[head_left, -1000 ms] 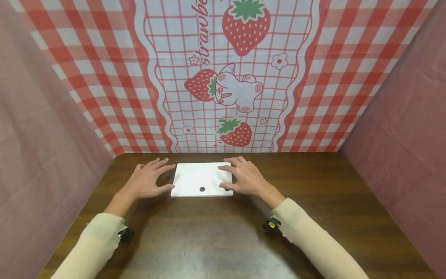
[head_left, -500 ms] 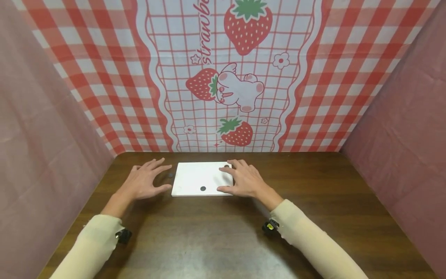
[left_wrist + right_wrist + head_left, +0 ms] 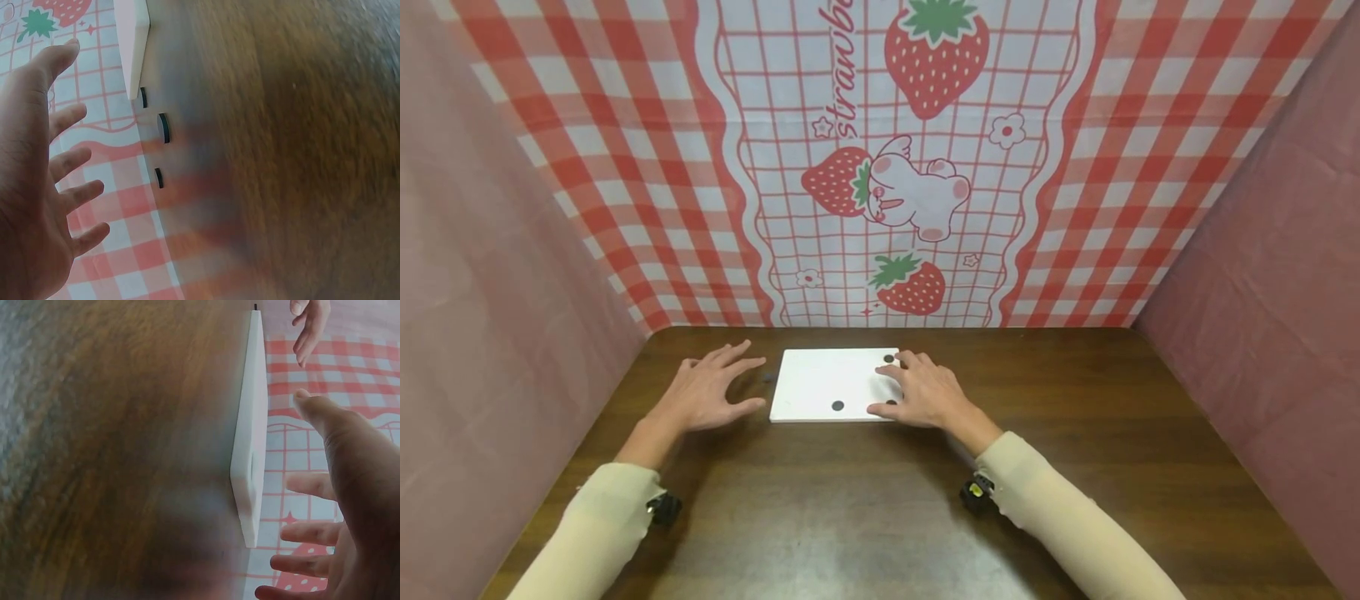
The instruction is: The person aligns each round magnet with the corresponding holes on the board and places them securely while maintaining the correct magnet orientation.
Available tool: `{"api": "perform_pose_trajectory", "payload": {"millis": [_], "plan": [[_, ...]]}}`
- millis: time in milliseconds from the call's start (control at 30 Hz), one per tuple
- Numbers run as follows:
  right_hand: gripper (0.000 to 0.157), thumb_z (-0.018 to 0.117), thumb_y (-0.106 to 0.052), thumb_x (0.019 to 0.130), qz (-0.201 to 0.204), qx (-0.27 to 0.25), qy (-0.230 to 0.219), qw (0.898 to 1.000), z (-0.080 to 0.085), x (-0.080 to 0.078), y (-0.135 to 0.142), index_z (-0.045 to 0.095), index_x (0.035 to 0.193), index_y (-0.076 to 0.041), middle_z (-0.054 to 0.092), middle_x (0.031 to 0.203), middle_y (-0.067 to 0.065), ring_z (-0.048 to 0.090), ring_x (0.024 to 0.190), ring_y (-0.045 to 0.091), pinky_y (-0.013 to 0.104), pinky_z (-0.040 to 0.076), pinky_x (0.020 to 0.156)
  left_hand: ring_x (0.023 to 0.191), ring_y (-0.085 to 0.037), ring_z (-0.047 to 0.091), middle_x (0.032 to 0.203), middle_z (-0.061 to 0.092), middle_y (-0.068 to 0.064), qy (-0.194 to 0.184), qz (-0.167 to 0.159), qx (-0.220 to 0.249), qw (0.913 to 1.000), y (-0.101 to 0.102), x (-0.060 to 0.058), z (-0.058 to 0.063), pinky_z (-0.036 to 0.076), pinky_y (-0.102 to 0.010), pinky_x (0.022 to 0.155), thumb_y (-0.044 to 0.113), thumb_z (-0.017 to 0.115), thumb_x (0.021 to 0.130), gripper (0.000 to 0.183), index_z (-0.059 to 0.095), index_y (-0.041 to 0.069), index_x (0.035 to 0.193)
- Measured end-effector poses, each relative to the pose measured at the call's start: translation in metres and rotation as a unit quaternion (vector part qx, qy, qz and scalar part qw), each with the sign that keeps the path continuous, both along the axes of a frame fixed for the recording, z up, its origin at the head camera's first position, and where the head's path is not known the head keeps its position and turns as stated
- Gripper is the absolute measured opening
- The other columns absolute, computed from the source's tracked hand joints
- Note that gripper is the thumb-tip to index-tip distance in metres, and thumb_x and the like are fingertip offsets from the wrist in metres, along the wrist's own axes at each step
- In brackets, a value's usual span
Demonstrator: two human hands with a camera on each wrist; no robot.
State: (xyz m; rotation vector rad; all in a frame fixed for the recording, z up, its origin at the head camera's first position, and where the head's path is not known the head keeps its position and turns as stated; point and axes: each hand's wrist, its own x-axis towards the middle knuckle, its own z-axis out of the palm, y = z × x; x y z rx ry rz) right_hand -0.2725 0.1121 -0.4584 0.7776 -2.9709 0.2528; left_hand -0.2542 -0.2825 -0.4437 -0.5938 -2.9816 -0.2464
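Note:
A flat white slab [image 3: 827, 379] lies near the table's far edge. Its top shows small dark round spots, one at the front [image 3: 838, 406] and others by the right end, one partly covered by a thumb. My left hand [image 3: 703, 392] is held left of the slab, fingers spread, gripping nothing. Close to that hand, three thin dark discs [image 3: 164, 128] lie on the table in the left wrist view, beside the slab's end. My right hand [image 3: 932, 392] is over the slab's right end with fingers spread and slightly bent; the right wrist view shows it apart from the slab [image 3: 252, 444].
The brown wooden table [image 3: 850, 517] extends in front of the slab and to both sides. A red checked strawberry cloth [image 3: 917, 183] hangs behind it. Pink cloth walls [image 3: 1262, 275] close off both sides.
The left hand has drawn a little left, away from the slab, and a dark disc beside it has come into view. My right hand has shifted slightly right, uncovering a far-corner spot.

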Motion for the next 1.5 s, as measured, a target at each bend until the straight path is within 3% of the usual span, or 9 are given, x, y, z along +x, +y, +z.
{"api": "perform_pose_trajectory", "payload": {"millis": [233, 500, 900, 1500], "plan": [[0.076, 0.074, -0.076, 0.096, -0.006, 0.007, -0.01, 1.0, -0.004, -0.001, -0.001, 0.067, 0.157, -0.031, 0.062, 0.162, 0.018, 0.067, 0.138, 0.038, 0.058, 0.067, 0.086, 0.164, -0.052, 0.045, 0.181, 0.044, -0.019, -0.008, 0.007, 0.0, 0.9999, -0.003, 0.0, -0.001, 0.044, -0.081, 0.115, 0.061, 0.074, 0.1, 0.077, 0.059, 0.021, 0.164], [0.077, 0.075, -0.076, 0.095, -0.016, 0.01, -0.025, 1.0, -0.005, -0.001, -0.003, 0.069, 0.155, -0.029, 0.067, 0.153, 0.016, 0.069, 0.126, 0.034, 0.053, 0.065, 0.078, 0.164, -0.054, 0.044, 0.18, 0.044, -0.02, -0.016, 0.011, -0.002, 0.9998, -0.006, -0.001, -0.003, 0.043, -0.083, 0.116, 0.06, 0.073, 0.101, 0.077, 0.058, 0.021, 0.165], [0.077, 0.072, -0.076, 0.098, -0.028, 0.023, -0.038, 0.999, -0.006, 0.003, -0.005, 0.067, 0.158, -0.028, 0.064, 0.158, 0.017, 0.07, 0.128, 0.035, 0.057, 0.066, 0.087, 0.162, -0.054, 0.045, 0.179, 0.046, -0.021, -0.025, 0.015, 0.004, 0.9996, -0.011, -0.001, -0.006, 0.041, -0.086, 0.117, 0.06, 0.073, 0.1, 0.077, 0.058, 0.02, 0.165], [0.073, 0.073, -0.07, 0.101, -0.026, 0.042, -0.034, 0.998, -0.008, 0.004, -0.007, 0.066, 0.158, -0.026, 0.064, 0.157, 0.018, 0.071, 0.124, 0.036, 0.055, 0.066, 0.085, 0.159, -0.055, 0.048, 0.177, 0.048, -0.022, -0.03, 0.023, 0.021, 0.9991, -0.022, -0.002, -0.003, 0.038, -0.091, 0.115, 0.052, 0.069, 0.105, 0.067, 0.06, 0.019, 0.163]]}}
